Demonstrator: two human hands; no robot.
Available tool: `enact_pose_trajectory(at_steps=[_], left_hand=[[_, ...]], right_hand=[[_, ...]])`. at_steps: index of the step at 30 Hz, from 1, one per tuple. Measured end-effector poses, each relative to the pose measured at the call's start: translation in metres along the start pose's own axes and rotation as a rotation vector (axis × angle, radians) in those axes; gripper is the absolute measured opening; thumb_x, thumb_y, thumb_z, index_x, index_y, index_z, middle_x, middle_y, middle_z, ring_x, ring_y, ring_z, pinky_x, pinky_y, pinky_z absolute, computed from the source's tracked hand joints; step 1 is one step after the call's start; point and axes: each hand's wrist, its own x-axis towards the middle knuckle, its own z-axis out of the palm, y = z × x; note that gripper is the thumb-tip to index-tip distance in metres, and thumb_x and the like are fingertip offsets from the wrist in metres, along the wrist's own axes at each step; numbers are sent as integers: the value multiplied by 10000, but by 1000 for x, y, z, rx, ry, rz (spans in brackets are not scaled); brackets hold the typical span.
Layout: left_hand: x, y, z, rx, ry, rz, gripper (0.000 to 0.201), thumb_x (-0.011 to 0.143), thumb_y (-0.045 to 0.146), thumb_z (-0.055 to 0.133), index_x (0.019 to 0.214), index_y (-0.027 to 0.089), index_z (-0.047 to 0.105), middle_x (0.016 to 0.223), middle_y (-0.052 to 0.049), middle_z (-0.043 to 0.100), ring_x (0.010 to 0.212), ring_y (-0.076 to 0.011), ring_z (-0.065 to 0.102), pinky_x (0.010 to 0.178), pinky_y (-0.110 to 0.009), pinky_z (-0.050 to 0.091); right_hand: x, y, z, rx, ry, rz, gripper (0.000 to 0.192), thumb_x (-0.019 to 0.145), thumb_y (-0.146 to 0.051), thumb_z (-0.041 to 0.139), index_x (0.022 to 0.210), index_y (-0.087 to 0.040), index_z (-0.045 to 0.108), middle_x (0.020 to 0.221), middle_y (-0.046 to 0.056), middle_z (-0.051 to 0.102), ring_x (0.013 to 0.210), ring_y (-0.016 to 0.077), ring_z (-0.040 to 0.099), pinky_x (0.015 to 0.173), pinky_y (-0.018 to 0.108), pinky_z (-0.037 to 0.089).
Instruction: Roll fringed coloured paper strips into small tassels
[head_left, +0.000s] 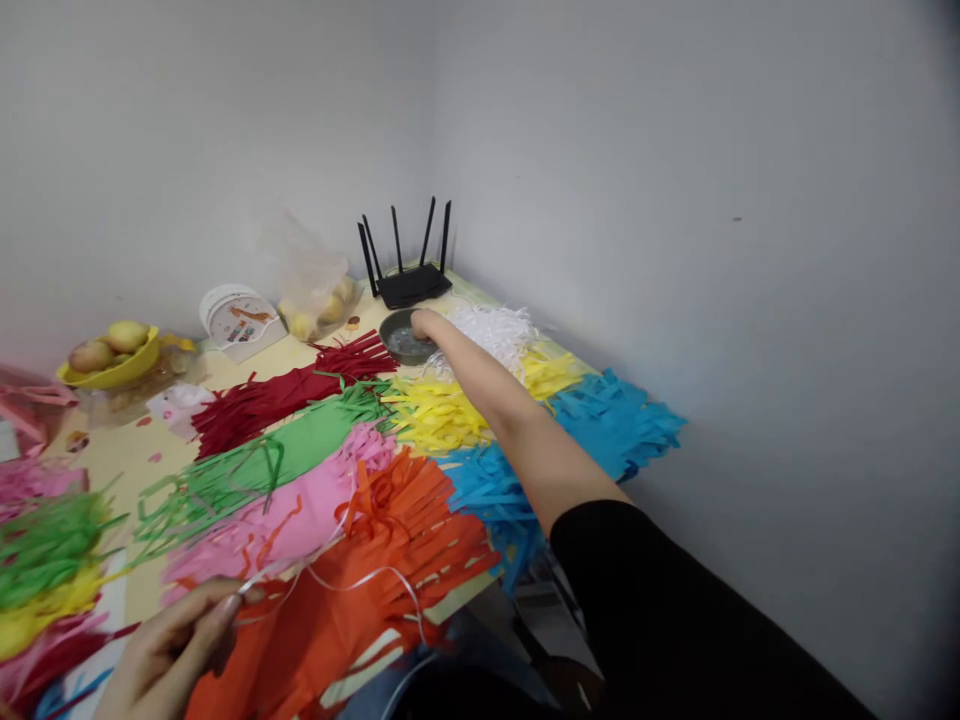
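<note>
My left hand pinches a thin white string between thumb and fingertips. The string loops loosely over fringed orange paper and hangs off toward my lap. At the far end of my outstretched arm, my right hand dips into a dark round bowl; its fingers are mostly hidden, and what the bowl holds is unclear. Fringed pink paper, green paper and dark red paper lie in rows beyond the orange. Under my forearm are yellow, blue and white strips.
A black router with upright antennas stands in the wall corner behind the bowl. Along the back are a bag of yellow fruit, a white holder and a yellow fruit bowl. More coloured strips lie at left.
</note>
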Motion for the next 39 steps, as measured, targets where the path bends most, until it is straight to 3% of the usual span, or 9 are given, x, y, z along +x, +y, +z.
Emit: enact_pose_trajectory(at_steps=[7,12,19,23,27,30,32,35,39], left_hand=[[1,16,10,56,-32,46,537,774,713,604,781,187,712,540,-15,541,495,-140,495,448,-214,409],[-4,19,12,58,-44,33,503,806,675,602,809,184,709,575,-17,570,522,-141,512,477,-215,423],[2,32,13,22,-27,52,522,780,687,603,682,178,667,528,-4,520,494,-132,472,459,-219,396],[22,43,19,-32,-5,79,480,771,635,638,758,162,722,510,12,491,485,-120,446,457,-215,368],[52,61,41,-163,84,176,442,783,542,679,883,121,770,511,10,507,491,-105,451,476,-212,351],[69,74,62,-320,166,243,412,780,497,702,902,110,772,492,20,494,453,-92,424,449,-214,321],[72,78,73,-385,227,303,392,792,490,700,903,120,769,504,25,501,435,-82,395,437,-219,316],[61,74,78,-344,402,401,362,852,469,657,946,137,767,563,11,570,455,-88,433,462,-221,350],[34,60,71,-40,507,558,264,904,343,614,984,146,769,874,-74,750,718,-146,648,688,-242,475]], right_hand=[[-1,-18,19,37,120,-7,415,939,-360,638,1263,-105,591,1272,143,602,1121,233,623,948,424,545],[-1,-38,30,112,81,34,411,942,-360,633,1263,-107,590,1268,139,605,1111,229,627,942,426,549],[-27,-10,4,289,45,7,377,941,-360,638,1217,-106,611,1203,119,633,1048,209,649,894,396,569],[-70,4,-19,487,105,-110,232,977,-242,560,1105,-65,638,979,98,702,796,130,669,709,244,562],[-138,-28,-10,686,117,-373,151,946,-224,559,1025,-122,639,768,21,677,600,66,586,540,146,470],[-197,-68,17,992,-67,-715,163,850,-292,655,894,-146,598,655,-33,597,490,54,501,453,154,428],[-234,-89,33,1125,-210,-871,193,806,-310,665,858,-161,554,717,-21,639,478,57,515,435,167,428],[-272,-106,45,1028,-260,-928,97,790,-214,587,832,-178,507,681,-30,653,465,75,552,452,178,426],[-298,-118,46,672,12,-1014,105,710,-55,568,745,-153,566,587,-62,568,522,59,524,539,166,374]])
